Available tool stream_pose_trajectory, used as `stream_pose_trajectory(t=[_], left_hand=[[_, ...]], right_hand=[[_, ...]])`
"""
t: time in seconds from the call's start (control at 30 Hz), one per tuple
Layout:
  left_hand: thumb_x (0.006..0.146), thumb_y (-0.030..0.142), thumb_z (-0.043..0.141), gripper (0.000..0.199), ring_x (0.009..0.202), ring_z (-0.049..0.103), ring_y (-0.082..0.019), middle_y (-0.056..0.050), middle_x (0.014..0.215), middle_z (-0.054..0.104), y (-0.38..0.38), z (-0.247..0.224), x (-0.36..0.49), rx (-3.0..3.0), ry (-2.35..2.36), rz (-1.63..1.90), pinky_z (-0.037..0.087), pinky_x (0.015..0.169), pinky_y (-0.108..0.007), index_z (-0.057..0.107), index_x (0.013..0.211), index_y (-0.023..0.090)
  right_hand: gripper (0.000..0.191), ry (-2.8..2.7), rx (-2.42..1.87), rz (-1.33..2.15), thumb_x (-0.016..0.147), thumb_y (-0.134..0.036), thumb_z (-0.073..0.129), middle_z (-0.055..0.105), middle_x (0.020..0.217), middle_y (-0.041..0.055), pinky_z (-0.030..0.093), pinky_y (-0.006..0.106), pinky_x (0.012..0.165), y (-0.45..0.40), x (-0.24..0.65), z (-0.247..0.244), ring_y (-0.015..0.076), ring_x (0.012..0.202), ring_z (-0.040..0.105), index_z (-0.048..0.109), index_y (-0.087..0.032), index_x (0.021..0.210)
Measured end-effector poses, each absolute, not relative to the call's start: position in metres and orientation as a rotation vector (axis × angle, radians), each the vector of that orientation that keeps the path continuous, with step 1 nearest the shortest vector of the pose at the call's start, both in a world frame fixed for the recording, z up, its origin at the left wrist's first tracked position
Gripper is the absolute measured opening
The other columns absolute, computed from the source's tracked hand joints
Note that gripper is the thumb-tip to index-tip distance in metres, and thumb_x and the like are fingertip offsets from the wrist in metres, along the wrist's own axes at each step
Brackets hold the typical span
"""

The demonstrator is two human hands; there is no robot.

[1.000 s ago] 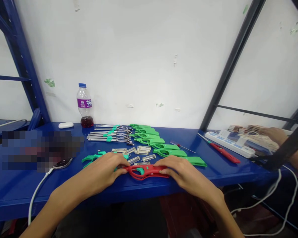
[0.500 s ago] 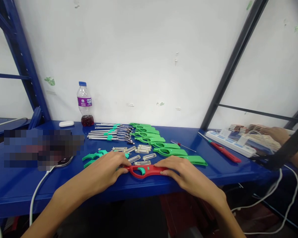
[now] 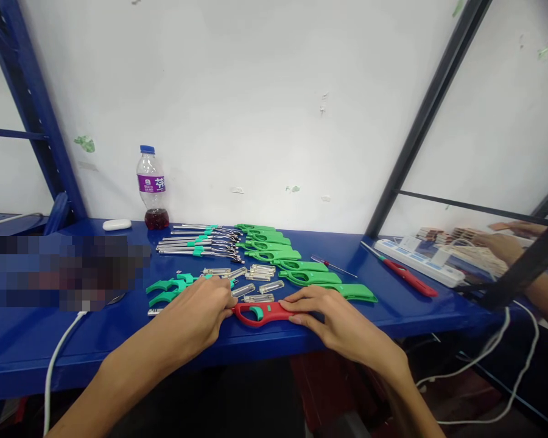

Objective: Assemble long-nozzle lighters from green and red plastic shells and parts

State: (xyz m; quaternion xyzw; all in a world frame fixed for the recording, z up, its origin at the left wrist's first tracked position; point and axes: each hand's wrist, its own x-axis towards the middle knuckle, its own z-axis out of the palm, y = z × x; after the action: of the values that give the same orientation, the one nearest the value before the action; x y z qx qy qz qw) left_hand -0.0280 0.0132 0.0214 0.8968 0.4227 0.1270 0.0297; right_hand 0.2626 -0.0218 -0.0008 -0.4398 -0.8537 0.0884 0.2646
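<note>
Left grip (image 3: 207,304) and right grip (image 3: 318,308) hold the red casing (image 3: 276,312) at opposite ends; uneven squeezing could twist it

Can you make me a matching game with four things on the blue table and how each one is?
Things:
1. Front red handle
2. Bottle
3. Power strip
4. Green handles

How they are:
A. Long and white
B. Lying in a row
C. Standing up near the wall
D. Held by the left hand and right hand

Right pairs: 1-D, 2-C, 3-A, 4-B
</note>
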Motion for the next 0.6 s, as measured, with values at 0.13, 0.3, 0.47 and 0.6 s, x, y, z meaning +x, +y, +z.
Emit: stream_pose_trajectory(t=[0.13, 0.3, 0.47, 0.6], left_hand=[[0.099, 0.014, 0.046, 0.033, 0.089, 0.066, -0.026, -0.011, 0.096, 0.069, 0.012, 0.023, -0.024, 2.783, 1.372, 0.24, 0.048, 0.075, -0.035, 0.074, 0.082, 0.018], [0.099, 0.013, 0.048, 0.032, 0.09, 0.067, -0.026, -0.01, 0.095, 0.069, 0.011, 0.028, -0.024, 2.744, 1.365, 0.246, 0.048, 0.076, -0.035, 0.076, 0.085, 0.019], [0.098, 0.016, 0.054, 0.026, 0.093, 0.068, -0.026, -0.008, 0.097, 0.071, 0.012, 0.029, -0.029, 2.732, 1.289, 0.322, 0.049, 0.079, -0.035, 0.078, 0.09, 0.022], [0.099, 0.016, 0.054, 0.026, 0.093, 0.066, -0.025, -0.006, 0.1, 0.071, 0.008, 0.028, -0.029, 2.822, 1.23, 0.407, 0.049, 0.081, -0.037, 0.078, 0.097, 0.024]], right_hand=[[0.024, -2.291, -1.198, 0.199, 0.099, -0.034, 0.071, 0.077, 0.122, 0.0035, 0.054, 0.041, 0.102, -0.023, 0.26, -0.001, 0.0239, 0.117, 0.069, 0.076, -0.027, 0.121], [0.025, -2.268, -1.207, 0.23, 0.095, -0.041, 0.074, 0.077, 0.116, 0.0037, 0.054, 0.039, 0.096, -0.019, 0.255, 0.001, 0.0244, 0.109, 0.07, 0.077, -0.027, 0.116], [0.025, -2.321, -1.266, 0.209, 0.097, -0.046, 0.071, 0.072, 0.109, 0.0044, 0.052, 0.039, 0.088, -0.013, 0.245, -0.001, 0.0249, 0.102, 0.066, 0.069, -0.022, 0.107], [0.032, -2.363, -1.229, 0.263, 0.101, -0.045, 0.066, 0.066, 0.119, 0.0037, 0.049, 0.038, 0.096, -0.014, 0.244, -0.002, 0.0243, 0.112, 0.062, 0.064, -0.028, 0.127]])
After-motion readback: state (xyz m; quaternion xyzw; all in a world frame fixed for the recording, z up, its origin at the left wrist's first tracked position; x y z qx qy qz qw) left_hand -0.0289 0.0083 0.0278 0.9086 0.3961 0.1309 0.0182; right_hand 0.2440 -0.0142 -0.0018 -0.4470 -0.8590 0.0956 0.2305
